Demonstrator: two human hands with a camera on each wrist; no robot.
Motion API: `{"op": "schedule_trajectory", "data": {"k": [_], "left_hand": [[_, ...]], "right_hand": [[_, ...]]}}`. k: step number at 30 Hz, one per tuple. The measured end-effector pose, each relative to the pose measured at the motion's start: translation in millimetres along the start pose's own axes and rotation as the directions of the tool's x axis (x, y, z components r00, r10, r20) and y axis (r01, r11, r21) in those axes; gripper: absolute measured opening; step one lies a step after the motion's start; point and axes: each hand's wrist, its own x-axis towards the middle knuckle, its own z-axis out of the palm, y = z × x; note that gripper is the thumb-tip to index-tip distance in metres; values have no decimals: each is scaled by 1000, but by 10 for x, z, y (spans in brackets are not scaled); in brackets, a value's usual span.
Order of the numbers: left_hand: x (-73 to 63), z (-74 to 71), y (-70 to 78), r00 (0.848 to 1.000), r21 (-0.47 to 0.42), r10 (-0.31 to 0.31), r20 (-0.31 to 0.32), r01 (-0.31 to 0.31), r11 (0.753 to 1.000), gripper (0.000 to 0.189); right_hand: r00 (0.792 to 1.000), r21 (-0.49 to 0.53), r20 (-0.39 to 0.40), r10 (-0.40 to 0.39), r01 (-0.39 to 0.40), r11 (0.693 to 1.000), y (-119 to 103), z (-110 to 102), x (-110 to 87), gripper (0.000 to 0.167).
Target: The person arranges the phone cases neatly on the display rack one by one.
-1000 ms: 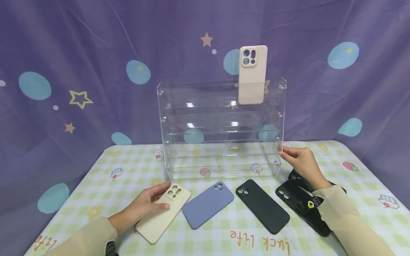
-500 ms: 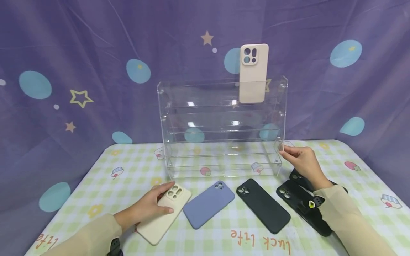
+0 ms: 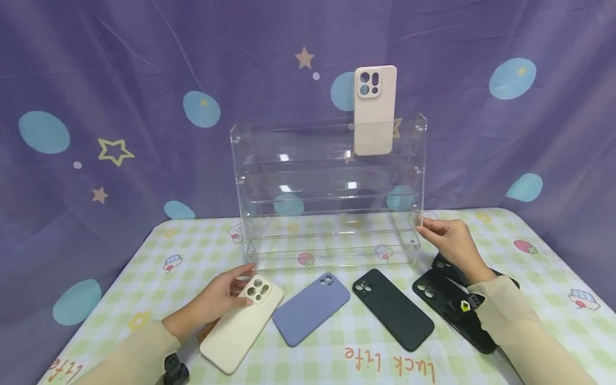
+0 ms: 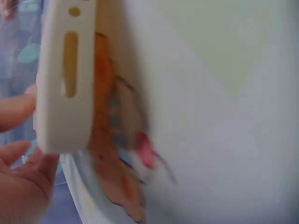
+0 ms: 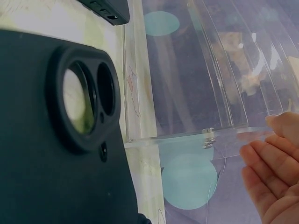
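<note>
My left hand (image 3: pixel 212 299) grips a cream phone case (image 3: pixel 243 337) near its camera cutouts, with the thumb on its upper face. In the left wrist view the case (image 4: pixel 67 112) stands on edge beside the cloth, between thumb and fingers of the hand (image 4: pixel 23 186). With thumb and fingertips my right hand (image 3: pixel 454 243) pinches the right side panel of a clear acrylic tiered rack (image 3: pixel 327 199). The right wrist view shows that hand (image 5: pixel 275 172) at the rack's edge. A pale pink phone case (image 3: pixel 375 109) stands upright in the top tier, at its right.
On the checked tablecloth (image 3: pixel 192 240) lie a blue-purple phone case (image 3: pixel 312 310), a dark green one (image 3: pixel 394 313) and a black one (image 3: pixel 445 305). Another black case (image 3: pixel 449 268) lies partly under my right wrist. A purple patterned curtain (image 3: pixel 144 69) hangs behind.
My left hand has shifted toward the camera end of the cream case, whose left edge now shows slightly more of the cloth's brown print. The right hand keeps its hold on the rack.
</note>
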Motion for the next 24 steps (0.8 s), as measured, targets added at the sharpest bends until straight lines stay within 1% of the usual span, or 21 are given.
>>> {"op": "schedule_trajectory", "data": {"k": [2, 5, 7, 11, 17, 19, 24], "left_hand": [[8, -17, 31, 999, -24, -45, -14, 44, 999, 68], [22, -56, 68, 996, -90, -85, 13, 86, 992, 58], [31, -87, 95, 992, -129, -122, 26, 124, 984, 54], [50, -140, 138, 986, -181, -169, 7, 167, 969, 48], [61, -186, 229, 988, -178, -152, -5, 149, 973, 41], [67, -196, 271, 989, -168, -149, -23, 143, 975, 40], [70, -272, 445, 994, -155, -94, -48, 85, 984, 41]], "right_hand": [[1000, 0, -3, -4, 4, 1000, -9, 7, 7, 35], [1000, 5, -6, -9, 9, 1000, -11, 14, 12, 34], [1000, 4, -6, -9, 9, 1000, -7, 15, 13, 34], [1000, 7, 3, -5, 5, 1000, -7, 2, 7, 35], [1000, -4, 10, 16, -16, 1000, -18, -17, -14, 37], [1000, -3, 9, 18, -18, 1000, -20, -17, -16, 37], [1000, 5, 12, 11, -11, 1000, -17, -12, -1, 37]]}}
